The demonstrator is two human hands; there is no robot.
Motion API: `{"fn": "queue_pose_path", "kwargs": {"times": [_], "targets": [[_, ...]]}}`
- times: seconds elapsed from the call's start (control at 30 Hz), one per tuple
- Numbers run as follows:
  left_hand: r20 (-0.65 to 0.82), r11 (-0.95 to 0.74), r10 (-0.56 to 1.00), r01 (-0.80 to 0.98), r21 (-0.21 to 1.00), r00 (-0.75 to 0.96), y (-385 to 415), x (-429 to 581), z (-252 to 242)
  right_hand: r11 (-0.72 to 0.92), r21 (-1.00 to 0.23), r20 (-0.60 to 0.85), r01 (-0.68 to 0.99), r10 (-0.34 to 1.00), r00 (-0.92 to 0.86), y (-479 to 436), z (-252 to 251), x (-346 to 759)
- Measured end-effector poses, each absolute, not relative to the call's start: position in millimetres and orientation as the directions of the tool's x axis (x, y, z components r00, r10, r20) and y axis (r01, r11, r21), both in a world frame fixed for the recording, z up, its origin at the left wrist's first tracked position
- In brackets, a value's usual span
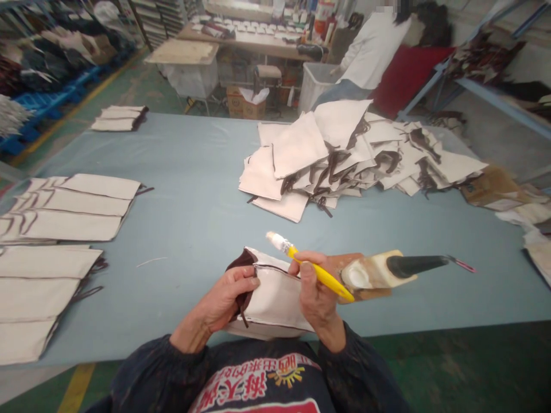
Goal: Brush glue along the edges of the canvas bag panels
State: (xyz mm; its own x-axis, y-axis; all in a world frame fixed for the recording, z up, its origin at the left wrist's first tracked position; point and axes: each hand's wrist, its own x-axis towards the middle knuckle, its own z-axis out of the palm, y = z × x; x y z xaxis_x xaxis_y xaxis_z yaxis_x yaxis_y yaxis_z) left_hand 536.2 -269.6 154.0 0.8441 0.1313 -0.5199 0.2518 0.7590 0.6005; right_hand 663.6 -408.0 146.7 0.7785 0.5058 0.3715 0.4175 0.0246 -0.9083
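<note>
My left hand [226, 298] grips the dark-lined left end of a white fabric piece with brown trim [275, 298], held just above the near table edge. My right hand [316, 292] holds the piece's right side and also pinches a yellow-handled brush [316, 269], its white bristle tip pointing up and left. Both hands are closed. Just right of my right hand lies a brown pad with a glue-smeared cream holder [370, 275] and a black cone-shaped tool [415, 265].
A large heap of similar white pieces [344, 158] sits at the far right of the grey table [193, 195]. Flat stacks [64, 212] lie along the left, another small stack [118, 117] far left. A person in white sits beyond the table.
</note>
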Motion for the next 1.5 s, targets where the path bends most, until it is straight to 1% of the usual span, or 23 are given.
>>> {"fn": "queue_pose_path", "kwargs": {"times": [0.03,0.1,0.2,0.3,0.37,0.43,0.5,0.6,0.67,0.77,0.8,0.87,0.9,0.97,1.03,1.07,1.17,1.23,1.27,1.33,1.4,1.47,1.5], "targets": [[-0.516,0.755,0.132,0.251,0.605,0.847,-269.7,536.2,154.3,-0.046,-0.887,0.375,0.460,0.512,0.773,-407.4,147.1,665.7],[-0.505,0.746,0.126,0.254,0.616,0.854,-269.7,536.7,154.7,-0.143,-0.850,0.346,0.507,0.574,0.742,-405.9,143.5,668.2],[-0.492,0.730,0.098,0.274,0.626,0.865,-268.2,538.8,152.1,-0.150,-0.834,0.323,0.530,0.646,0.691,-400.4,129.8,668.0],[-0.496,0.708,0.090,0.295,0.642,0.864,-263.9,539.4,143.3,-0.154,-0.842,0.334,0.517,0.604,0.724,-393.6,116.7,668.1],[-0.490,0.657,0.144,0.287,0.697,0.859,-259.1,536.4,135.5,-0.179,-0.856,0.316,0.486,0.563,0.764,-391.4,112.6,670.7],[-0.486,0.552,0.211,0.307,0.776,0.848,-253.5,530.5,128.1,-0.208,-0.865,0.289,0.457,0.537,0.792,-392.0,112.3,674.9],[-0.477,0.409,0.267,0.349,0.843,0.837,-247.9,523.4,122.2,-0.241,-0.871,0.265,0.429,0.506,0.821,-394.5,114.5,679.1],[-0.388,0.175,0.363,0.347,0.921,0.847,-242.5,515.2,116.5,-0.275,-0.887,0.221,0.371,0.451,0.864,-398.9,119.8,683.7],[-0.341,0.114,0.362,0.322,0.940,0.868,-243.0,512.7,114.4,-0.275,-0.902,0.198,0.333,0.423,0.884,-401.3,122.8,686.1],[-0.336,0.167,0.276,0.299,0.940,0.901,-252.2,514.2,111.3,-0.278,-0.916,0.173,0.291,0.382,0.908,-403.5,120.9,691.2],[-0.322,0.162,0.272,0.286,0.944,0.907,-257.3,516.5,109.2,-0.283,-0.917,0.165,0.280,0.370,0.914,-403.9,117.5,693.6],[-0.306,0.137,0.330,0.275,0.952,0.893,-268.6,524.0,101.7,-0.299,-0.918,0.149,0.260,0.348,0.926,-404.2,106.3,699.0],[-0.334,0.157,0.375,0.296,0.942,0.865,-273.9,528.7,96.1,-0.308,-0.917,0.141,0.252,0.340,0.930,-404.6,99.2,701.7],[-0.446,0.261,0.442,0.364,0.894,0.778,-281.6,538.2,81.5,-0.326,-0.915,0.128,0.236,0.321,0.939,-406.2,84.8,705.7],[-0.557,0.372,0.449,0.420,0.828,0.699,-284.7,544.7,65.1,-0.340,-0.914,0.118,0.222,0.302,0.946,-409.5,73.5,706.9],[-0.590,0.401,0.439,0.439,0.804,0.678,-285.0,546.2,57.7,-0.345,-0.913,0.115,0.218,0.297,0.948,-411.4,69.7,706.5],[-0.644,0.440,0.399,0.480,0.759,0.653,-284.4,543.7,43.1,-0.358,-0.909,0.111,0.213,0.286,0.952,-416.5,64.3,703.6],[-0.653,0.441,0.392,0.490,0.752,0.648,-284.9,539.1,41.8,-0.364,-0.907,0.111,0.211,0.277,0.955,-418.4,62.8,702.0],[-0.631,0.409,0.411,0.485,0.772,0.658,-285.6,537.0,43.3,-0.365,-0.907,0.113,0.210,0.269,0.956,-418.9,62.0,701.5],[-0.546,0.284,0.487,0.468,0.837,0.681,-287.9,534.4,48.9,-0.364,-0.907,0.123,0.212,0.253,0.960,-419.3,60.4,700.3],[-0.431,0.098,0.585,0.468,0.878,0.687,-291.5,534.7,55.2,-0.358,-0.908,0.135,0.216,0.238,0.962,-419.1,59.4,697.9],[-0.297,-0.109,0.663,0.481,0.870,0.687,-295.6,537.7,59.3,-0.350,-0.910,0.146,0.222,0.231,0.962,-418.3,59.9,693.6],[-0.243,-0.179,0.685,0.482,0.858,0.687,-297.3,539.6,60.1,-0.346,-0.911,0.149,0.225,0.233,0.961,-417.8,60.7,691.0]]}}
